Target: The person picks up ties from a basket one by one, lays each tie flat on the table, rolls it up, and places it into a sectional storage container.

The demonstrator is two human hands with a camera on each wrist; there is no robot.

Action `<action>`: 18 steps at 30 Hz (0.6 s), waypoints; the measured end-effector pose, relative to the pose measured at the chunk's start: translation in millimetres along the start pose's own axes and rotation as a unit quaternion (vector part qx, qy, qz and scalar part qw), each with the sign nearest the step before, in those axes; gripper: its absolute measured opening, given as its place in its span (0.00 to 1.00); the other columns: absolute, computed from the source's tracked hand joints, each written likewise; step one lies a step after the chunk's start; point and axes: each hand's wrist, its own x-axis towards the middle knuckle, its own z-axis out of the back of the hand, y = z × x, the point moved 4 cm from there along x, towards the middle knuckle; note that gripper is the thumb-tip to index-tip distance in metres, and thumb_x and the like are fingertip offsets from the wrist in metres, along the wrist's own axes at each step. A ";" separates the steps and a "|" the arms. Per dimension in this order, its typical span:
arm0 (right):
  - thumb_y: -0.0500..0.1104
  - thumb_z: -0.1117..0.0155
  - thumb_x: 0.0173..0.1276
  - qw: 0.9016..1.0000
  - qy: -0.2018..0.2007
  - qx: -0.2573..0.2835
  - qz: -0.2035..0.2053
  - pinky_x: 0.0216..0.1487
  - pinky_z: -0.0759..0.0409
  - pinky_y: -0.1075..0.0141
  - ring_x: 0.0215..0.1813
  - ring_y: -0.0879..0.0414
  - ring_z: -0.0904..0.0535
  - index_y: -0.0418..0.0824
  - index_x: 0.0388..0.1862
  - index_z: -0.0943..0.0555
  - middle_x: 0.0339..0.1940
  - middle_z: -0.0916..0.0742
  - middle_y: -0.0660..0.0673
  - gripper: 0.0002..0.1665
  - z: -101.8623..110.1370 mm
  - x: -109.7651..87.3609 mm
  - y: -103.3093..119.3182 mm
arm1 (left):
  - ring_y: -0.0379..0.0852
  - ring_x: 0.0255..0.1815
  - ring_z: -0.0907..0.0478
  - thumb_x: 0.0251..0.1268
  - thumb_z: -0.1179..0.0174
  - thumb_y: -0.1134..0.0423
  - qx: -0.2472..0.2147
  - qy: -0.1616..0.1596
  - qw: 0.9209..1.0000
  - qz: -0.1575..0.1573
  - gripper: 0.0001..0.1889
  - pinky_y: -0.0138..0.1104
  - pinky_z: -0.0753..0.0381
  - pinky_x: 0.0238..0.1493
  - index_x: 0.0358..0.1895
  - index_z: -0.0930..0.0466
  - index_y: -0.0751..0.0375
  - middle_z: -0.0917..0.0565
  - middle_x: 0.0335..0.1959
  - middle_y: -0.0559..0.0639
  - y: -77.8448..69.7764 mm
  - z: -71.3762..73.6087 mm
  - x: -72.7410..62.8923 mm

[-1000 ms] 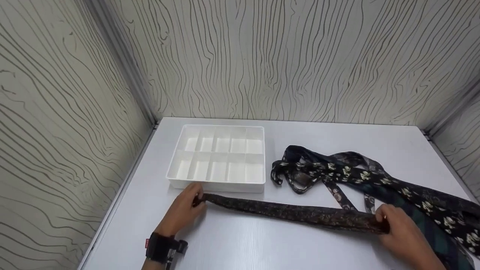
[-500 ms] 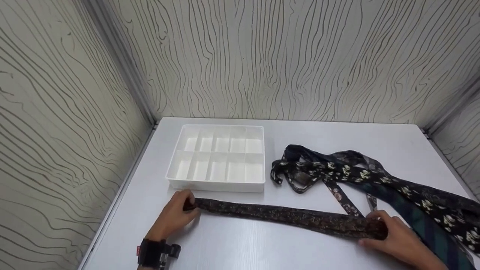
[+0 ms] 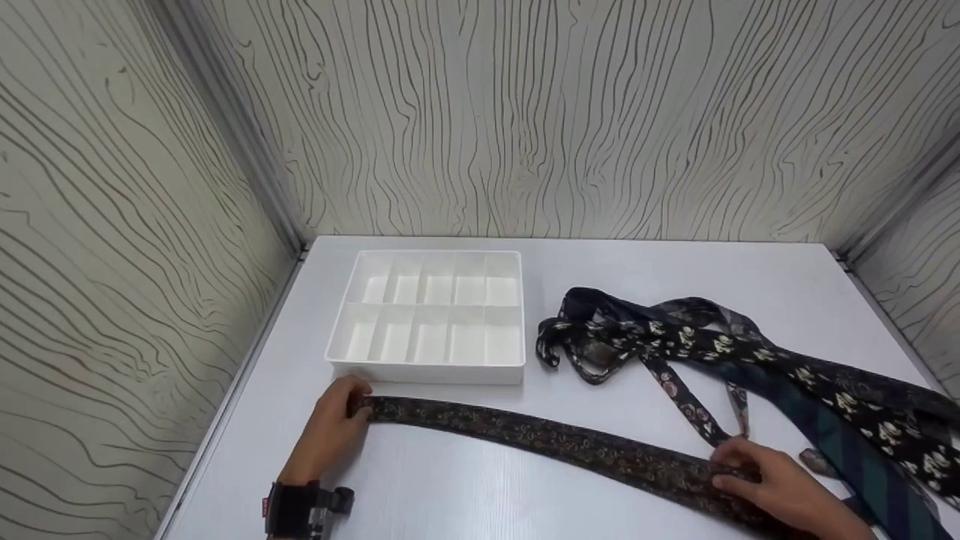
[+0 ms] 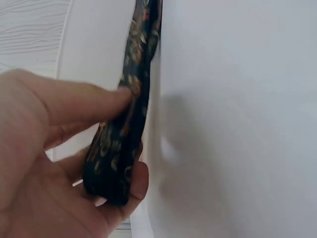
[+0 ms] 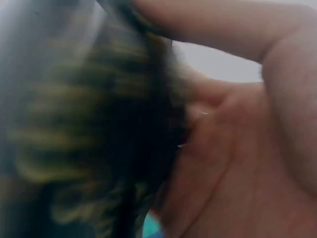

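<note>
A dark patterned necktie [image 3: 540, 439] stretches across the front of the white table between both hands. At its narrower left end, my left hand [image 3: 334, 420] pinches the fabric just in front of the white box. The left wrist view shows the thumb pressing the doubled tie [image 4: 119, 139] against the fingers. Toward the wider end, my right hand [image 3: 780, 480] pinches the tie between thumb and fingers, and the cloth runs on under that hand to the lower edge. In the right wrist view the tie [image 5: 99, 134] is close and blurred.
Behind the left hand stands a white divided box [image 3: 427, 373] with several bare compartments. A heap of ties lies at the right, among them a black floral tie [image 3: 795, 375] and a dark green striped tie [image 3: 862, 465]. Patterned walls [image 3: 480, 120] border the table.
My left hand has drawn the tie's narrow end left and slightly toward the body. My right hand has moved lower and now holds the tie inward from its wide end, which hangs past it.
</note>
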 end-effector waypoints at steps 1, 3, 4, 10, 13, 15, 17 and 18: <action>0.50 0.27 0.73 1.000 0.002 -0.007 -0.011 0.45 0.16 0.62 0.47 0.59 0.15 0.39 0.56 0.19 0.49 0.12 0.46 0.20 -0.2 3.5 -1.5 | 0.44 0.47 0.23 0.67 0.34 0.75 -0.002 -0.005 1.000 0.003 0.14 0.42 0.21 0.53 0.52 0.19 0.58 0.19 0.45 0.49 0.9 0.7 -0.4; 0.48 0.27 0.72 0.999 -0.013 -0.026 -0.033 0.47 0.14 0.56 0.50 0.50 0.13 0.38 0.59 0.19 0.50 0.11 0.43 0.22 1.5 9.6 -4.8 | 0.45 0.48 0.23 0.66 0.32 0.74 -0.008 -0.006 1.000 0.012 0.16 0.42 0.20 0.53 0.54 0.20 0.59 0.20 0.46 0.50 2.6 1.2 -0.9; 0.47 0.27 0.72 0.998 -0.026 -0.033 -0.042 0.48 0.14 0.53 0.52 0.46 0.13 0.37 0.60 0.20 0.51 0.11 0.42 0.23 3.4 12.9 -6.1 | 0.46 0.48 0.23 0.65 0.31 0.74 -0.010 -0.005 1.000 0.016 0.16 0.42 0.20 0.53 0.54 0.20 0.60 0.20 0.46 0.51 3.3 1.4 -0.9; 0.46 0.30 0.75 0.992 -0.078 -0.088 -0.036 0.45 0.17 0.56 0.49 0.48 0.14 0.35 0.54 0.21 0.47 0.12 0.44 0.18 15.1 21.3 -15.8 | 0.50 0.51 0.20 0.67 0.29 0.67 -0.010 0.009 0.999 0.039 0.14 0.49 0.19 0.57 0.53 0.19 0.62 0.18 0.48 0.55 6.8 1.4 -1.5; 0.50 0.29 0.74 0.990 -0.076 -0.114 -0.028 0.41 0.20 0.61 0.42 0.56 0.17 0.40 0.49 0.19 0.42 0.13 0.49 0.16 19.4 16.3 -23.8 | 0.50 0.51 0.19 0.69 0.31 0.66 0.002 0.005 0.999 0.041 0.13 0.50 0.18 0.58 0.53 0.19 0.62 0.17 0.48 0.55 7.3 4.3 -2.2; 0.48 0.29 0.75 0.991 -0.066 -0.114 -0.013 0.38 0.24 0.64 0.37 0.62 0.22 0.40 0.45 0.19 0.38 0.15 0.51 0.13 22.1 12.8 -27.3 | 0.49 0.49 0.19 0.69 0.31 0.68 0.011 -0.011 0.999 0.034 0.12 0.48 0.18 0.55 0.52 0.19 0.63 0.16 0.46 0.55 7.1 8.1 -2.6; 0.45 0.30 0.75 0.993 -0.059 -0.103 0.016 0.36 0.28 0.66 0.34 0.66 0.27 0.40 0.42 0.21 0.35 0.18 0.51 0.10 24.6 11.5 -28.1 | 0.47 0.43 0.19 0.69 0.31 0.69 0.008 -0.026 0.999 0.034 0.11 0.43 0.18 0.48 0.51 0.19 0.63 0.15 0.43 0.55 7.2 11.9 -3.2; 0.43 0.31 0.75 0.993 -0.059 -0.099 0.029 0.35 0.29 0.67 0.33 0.67 0.30 0.40 0.41 0.21 0.34 0.19 0.51 0.09 25.7 11.6 -27.7 | 0.46 0.38 0.18 0.68 0.31 0.70 0.000 -0.033 0.999 0.034 0.11 0.41 0.18 0.44 0.51 0.19 0.64 0.16 0.42 0.55 7.3 13.7 -3.3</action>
